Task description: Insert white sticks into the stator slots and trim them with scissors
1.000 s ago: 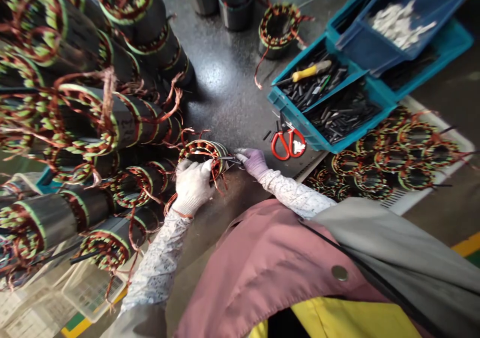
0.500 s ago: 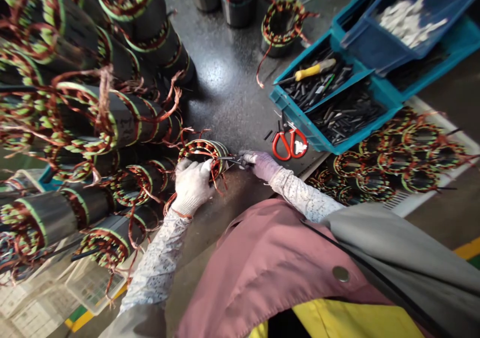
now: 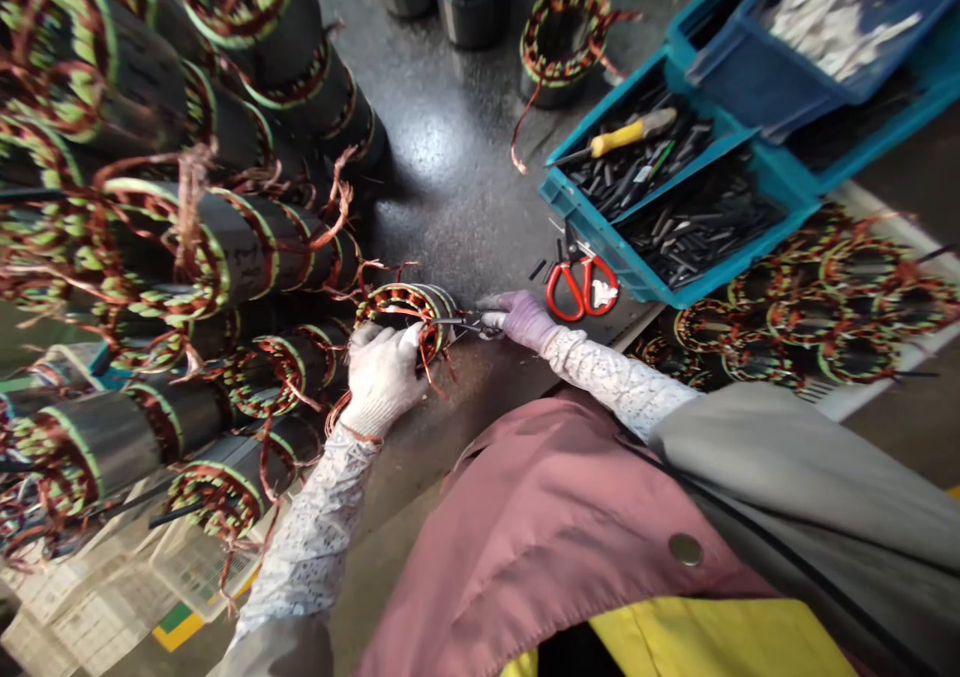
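Observation:
A small motor stator (image 3: 446,305) with red copper windings and pale green slot liners rests on the dark table. My left hand (image 3: 385,375), in a white knit glove, is closed on its near rim, with the thumb at the red wires (image 3: 429,340). From the right, my right hand (image 3: 527,319), in a purplish glove, grips a slim, dark metal tool (image 3: 478,324). The tool's narrow end reaches the wires at the stator's right side; its exact kind is too small to make out.
Stacked stators (image 3: 247,247) crowd the left. Red-handled scissors (image 3: 583,287) lie right of my right hand, near a teal bin (image 3: 679,297) of black tube pieces and a yellow-handled screwdriver (image 3: 630,135). Another stator (image 3: 562,42) stands behind; a crate of stators (image 3: 795,317) sits at right.
My right hand and the tool shift slightly at the stator's right side. My left hand keeps its grip. The whole view has turned a little.

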Demonstrator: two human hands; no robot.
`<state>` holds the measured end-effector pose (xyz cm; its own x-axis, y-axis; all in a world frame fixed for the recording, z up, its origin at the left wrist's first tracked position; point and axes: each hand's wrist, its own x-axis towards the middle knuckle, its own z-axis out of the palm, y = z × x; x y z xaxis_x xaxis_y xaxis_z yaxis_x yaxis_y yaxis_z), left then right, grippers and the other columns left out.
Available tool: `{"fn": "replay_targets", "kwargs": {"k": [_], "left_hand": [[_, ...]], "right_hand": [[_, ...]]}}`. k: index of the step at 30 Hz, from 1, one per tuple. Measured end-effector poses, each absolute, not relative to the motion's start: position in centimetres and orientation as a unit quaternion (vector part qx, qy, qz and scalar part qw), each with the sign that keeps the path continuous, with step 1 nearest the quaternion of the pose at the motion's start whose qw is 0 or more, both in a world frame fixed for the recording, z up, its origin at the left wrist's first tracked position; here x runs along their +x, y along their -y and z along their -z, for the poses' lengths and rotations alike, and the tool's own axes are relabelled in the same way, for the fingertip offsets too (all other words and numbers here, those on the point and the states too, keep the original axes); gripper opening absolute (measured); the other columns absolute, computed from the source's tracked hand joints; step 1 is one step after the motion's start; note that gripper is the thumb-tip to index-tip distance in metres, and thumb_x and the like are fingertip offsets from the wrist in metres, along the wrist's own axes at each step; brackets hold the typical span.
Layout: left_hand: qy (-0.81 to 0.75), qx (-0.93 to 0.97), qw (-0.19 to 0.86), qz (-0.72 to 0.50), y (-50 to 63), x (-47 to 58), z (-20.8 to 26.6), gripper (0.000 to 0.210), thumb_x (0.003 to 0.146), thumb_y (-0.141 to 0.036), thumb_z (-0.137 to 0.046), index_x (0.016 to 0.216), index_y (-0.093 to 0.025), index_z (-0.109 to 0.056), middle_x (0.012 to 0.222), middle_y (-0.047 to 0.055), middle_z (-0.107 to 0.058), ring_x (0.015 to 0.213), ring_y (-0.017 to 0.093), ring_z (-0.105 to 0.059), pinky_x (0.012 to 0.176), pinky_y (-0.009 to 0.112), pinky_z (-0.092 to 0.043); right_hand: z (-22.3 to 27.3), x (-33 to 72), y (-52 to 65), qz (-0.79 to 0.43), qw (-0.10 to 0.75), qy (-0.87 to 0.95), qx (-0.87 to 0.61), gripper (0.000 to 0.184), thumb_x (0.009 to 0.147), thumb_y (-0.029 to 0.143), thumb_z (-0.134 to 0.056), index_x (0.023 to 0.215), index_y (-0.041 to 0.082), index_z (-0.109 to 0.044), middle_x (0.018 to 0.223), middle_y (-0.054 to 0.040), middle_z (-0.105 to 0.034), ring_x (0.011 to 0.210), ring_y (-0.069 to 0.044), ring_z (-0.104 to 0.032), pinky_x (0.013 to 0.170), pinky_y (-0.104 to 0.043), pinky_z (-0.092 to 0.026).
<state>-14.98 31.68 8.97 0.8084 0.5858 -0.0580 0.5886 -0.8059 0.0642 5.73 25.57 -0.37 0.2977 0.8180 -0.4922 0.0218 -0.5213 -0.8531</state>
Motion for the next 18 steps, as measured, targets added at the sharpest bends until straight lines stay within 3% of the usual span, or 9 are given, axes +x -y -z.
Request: {"fn": "replay_targets", "kwargs": {"k": [5,9,11,15,18], "left_hand": [[-0.317,0.948,0.036,0.017,-31.6,-14.9,-9.0,0.036,0.077,-0.045,-0.06,0.104,-0.022,-0.064,0.076,0.004,-0.07,0.073,0.024,-0.063,0.083,0.039,-0.037],[-0.315,0.948,0.04,0.023,-31.6,-15.0,-9.0,0.034,0.079,-0.045,-0.058,0.105,-0.022,-0.063,0.077,0.004,-0.07,0.073,0.023,-0.063,0.083,0.039,-0.037],[-0.314,0.948,0.039,0.023,-31.7,-15.0,-9.0,0.035,0.079,-0.045,-0.058,0.104,-0.022,-0.063,0.077,0.004,-0.07,0.073,0.023,-0.063,0.082,0.039,-0.037],[-0.31,0.95,0.033,0.017,-32.0,-15.0,-9.1,0.037,0.079,-0.046,-0.057,0.105,-0.021,-0.064,0.076,0.005,-0.07,0.074,0.025,-0.063,0.083,0.04,-0.037],[-0.311,0.95,0.031,0.012,-32.2,-15.0,-9.2,0.035,0.08,-0.045,-0.055,0.104,-0.021,-0.064,0.075,0.005,-0.07,0.073,0.024,-0.063,0.082,0.04,-0.037]], "right_hand": [[0.7,5.4,-25.2,-0.547,0.412,0.21,-0.698,0.014,0.07,0.009,-0.071,0.084,0.012,-0.073,0.07,-0.0045,-0.072,0.061,-0.016,-0.066,0.063,-0.03,-0.057],[0.7,4.7,-25.3,-0.56,0.409,0.191,-0.694,0.012,0.073,0.015,-0.072,0.084,0.012,-0.072,0.067,-0.0042,-0.071,0.057,-0.016,-0.065,0.054,-0.028,-0.056],[0.5,4.6,-25.8,-0.549,0.404,0.222,-0.697,0.011,0.074,0.013,-0.07,0.084,0.013,-0.072,0.072,-0.0047,-0.072,0.063,-0.016,-0.067,0.06,-0.029,-0.056],[0.1,4.9,-26.6,-0.472,0.358,0.411,-0.692,0.013,0.075,0.01,-0.067,0.084,0.016,-0.074,0.089,-0.0049,-0.074,0.09,-0.019,-0.068,0.087,-0.032,-0.052],[0.1,5.5,-26.1,-0.467,0.328,0.451,-0.686,0.027,0.074,0.012,-0.069,0.1,0.017,-0.072,0.1,-0.0059,-0.073,0.096,-0.02,-0.066,0.091,-0.033,-0.049]]}}
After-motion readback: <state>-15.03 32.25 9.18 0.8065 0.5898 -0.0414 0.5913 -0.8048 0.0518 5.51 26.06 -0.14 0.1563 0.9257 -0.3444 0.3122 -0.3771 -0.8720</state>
